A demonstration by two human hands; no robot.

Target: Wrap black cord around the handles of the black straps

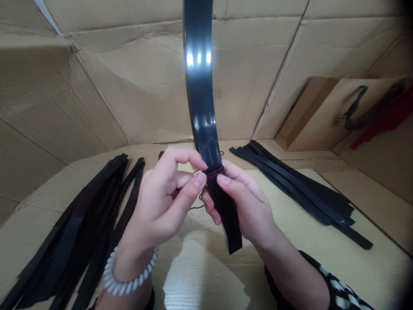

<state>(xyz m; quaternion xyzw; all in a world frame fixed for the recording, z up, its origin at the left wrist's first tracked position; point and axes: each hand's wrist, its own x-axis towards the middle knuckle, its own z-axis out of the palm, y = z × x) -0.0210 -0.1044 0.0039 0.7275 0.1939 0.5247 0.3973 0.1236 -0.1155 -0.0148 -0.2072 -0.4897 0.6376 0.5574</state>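
Observation:
A long, glossy black strip (201, 94), slightly curved, stands up in front of me and runs out of the top of the view. Around its lower part goes a thin dark cord (214, 172), wound in more than one turn. My right hand (251, 202) grips the strip at this point, its thumb beside the cord and fingertips showing behind the strip. At the strip's left edge, my left hand (161, 198) is closed, thumb and index finger pinching the cord. The strip's lower end hangs below both hands.
Black strips (87, 215) lie in a pile on the left of the table (200, 275). Another bundle of black strips (297, 181) lies on the right. Loose loops of cord (196, 208) show behind my hands. Cardboard walls (145, 86) enclose the table; a cardboard box (309, 107) stands back right.

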